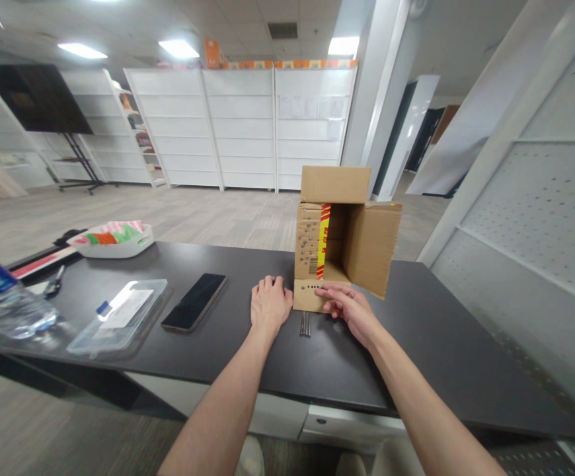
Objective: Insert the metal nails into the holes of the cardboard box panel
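A cardboard box [345, 238] stands on the dark table with its flaps spread and its open side facing me. Its left flap bears many small round grey spots and a yellow-red strip of tape [323, 241]. The bottom flap [301, 301] has a row of small dark dots. My right hand [349, 307] is over this flap, index finger stretched toward the dots, other fingers loosely bent; I see nothing held. Palm down on the table, my left hand [271, 301] lies beside the flap's left edge, fingers forward. Several thin metal screws [305, 324] lie just in front of the flap.
To the left on the table [446, 344] are a black phone [195, 302], a clear plastic case [119, 317], a water bottle [10, 297] and a white basket [114, 248] with colourful contents. A white perforated panel [545, 218] rises at the right edge.
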Tool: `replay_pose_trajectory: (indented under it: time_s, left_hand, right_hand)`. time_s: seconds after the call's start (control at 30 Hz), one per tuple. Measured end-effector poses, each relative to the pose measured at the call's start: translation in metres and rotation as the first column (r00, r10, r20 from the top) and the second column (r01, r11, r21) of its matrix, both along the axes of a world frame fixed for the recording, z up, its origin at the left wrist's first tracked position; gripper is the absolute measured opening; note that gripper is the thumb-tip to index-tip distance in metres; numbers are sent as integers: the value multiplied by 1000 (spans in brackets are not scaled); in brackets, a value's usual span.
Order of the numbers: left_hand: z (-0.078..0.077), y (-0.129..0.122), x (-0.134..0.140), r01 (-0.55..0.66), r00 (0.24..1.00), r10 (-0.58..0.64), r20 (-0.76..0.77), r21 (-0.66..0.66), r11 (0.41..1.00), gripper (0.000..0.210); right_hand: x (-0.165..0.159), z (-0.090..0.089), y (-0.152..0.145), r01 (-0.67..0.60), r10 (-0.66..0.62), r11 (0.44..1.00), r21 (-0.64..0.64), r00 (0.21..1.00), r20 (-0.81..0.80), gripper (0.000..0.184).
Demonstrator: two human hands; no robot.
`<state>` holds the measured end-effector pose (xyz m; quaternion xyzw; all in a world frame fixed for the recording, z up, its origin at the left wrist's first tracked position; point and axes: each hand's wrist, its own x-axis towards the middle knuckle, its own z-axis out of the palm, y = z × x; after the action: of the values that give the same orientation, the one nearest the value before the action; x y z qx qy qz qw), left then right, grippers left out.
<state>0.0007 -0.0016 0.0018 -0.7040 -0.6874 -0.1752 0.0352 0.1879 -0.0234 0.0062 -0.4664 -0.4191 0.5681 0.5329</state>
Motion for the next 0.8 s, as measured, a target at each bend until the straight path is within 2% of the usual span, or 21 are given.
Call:
replay_pose_trajectory:
  time_s: [0.13, 0.23, 0.4, 0.47, 0.6, 0.73, 0.8]
  left_hand:
    - [0, 1, 0, -3, 1000, 3, 7, -10, 1000, 31]
    - [-2, 3, 0, -4, 1000, 4, 11, -2, 1000, 31]
    - [-3, 3, 0, -1, 1000, 1, 12, 12, 1000, 30]
    - [-3, 2, 0, 2, 1000, -2, 11, 17, 1000, 30]
    - [0, 1, 0, 3, 1000, -3, 7, 5, 1000, 30]
    - [1, 0, 0, 3, 1000, -3, 8, 0, 1000, 31]
    - [1, 0, 0, 4, 1000, -5, 6, 0, 1000, 31]
  right_hand:
    - [-1, -2, 1, 14, -14, 1000, 7, 1000, 1, 48]
    - [-2, -7, 1, 35, -37, 998, 50, 998, 47, 46]
    - [-8, -18, -1, 32, -82, 986, 163, 949, 305, 45]
    - [-11, -21, -3, 18, -126, 970, 244, 892, 435, 45]
    - [-16, -23, -10, -85, -222, 913, 399, 717, 661, 40]
    - [-19, -17, -18, -132, -261, 904, 407, 585, 768, 36]
    - [-22, -15, -21, -133, -296, 904, 407, 493, 818, 33]
